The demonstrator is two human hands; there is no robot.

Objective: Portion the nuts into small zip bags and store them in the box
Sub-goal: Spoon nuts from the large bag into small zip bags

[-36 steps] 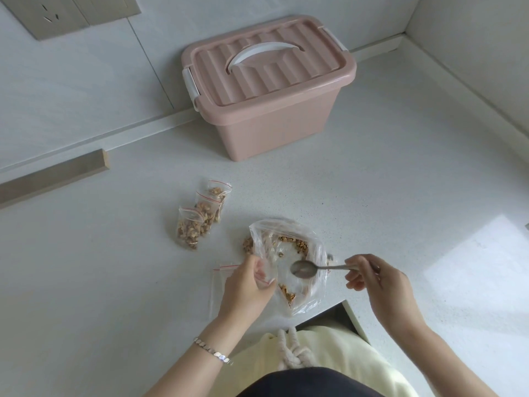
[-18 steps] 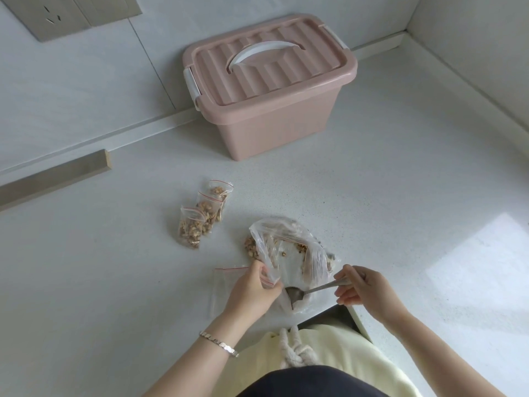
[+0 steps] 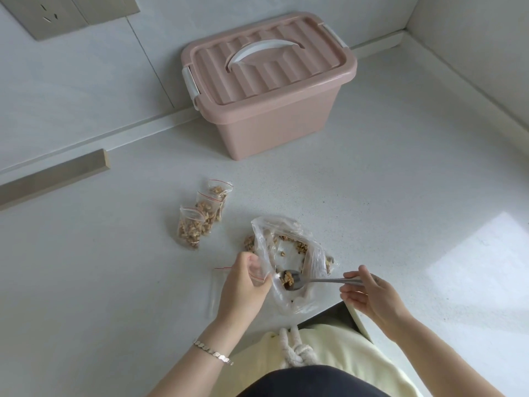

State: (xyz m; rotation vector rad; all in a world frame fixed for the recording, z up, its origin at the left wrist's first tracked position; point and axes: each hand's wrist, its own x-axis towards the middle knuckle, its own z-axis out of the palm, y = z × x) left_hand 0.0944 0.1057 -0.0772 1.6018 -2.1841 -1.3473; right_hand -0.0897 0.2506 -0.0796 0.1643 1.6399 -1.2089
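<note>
Pink plastic box [image 3: 272,90], its ribbed lid closed and its white handle folded flat, stands at the back of a white speckled bench [image 3: 400,196], against the wall. Nearer the person, three filled zip bags [image 3: 200,216] lean together in a short row, well apart from the box, each packed with nuts. Just right of them lies a big clear bag [image 3: 315,262], crumpled and open, with loose nuts [image 3: 300,247] scattered inside.

The person's left grip [image 3: 243,285] pinches a small zip bag [image 3: 256,275] with a red seal line, at the near left edge of the big clear bag; whether anything is in it cannot be told. The right grip [image 3: 369,293] is curled round the handle of a metal spoon [image 3: 315,280]. The spoon lies about level, its bowl heaped with nut pieces, just beside the small zip bag and over the big clear bag.

Flat empty zip bags [image 3: 213,293] lie on the bench beside the left grip. A silver bracelet [image 3: 213,352] circles the left wrist.
</note>
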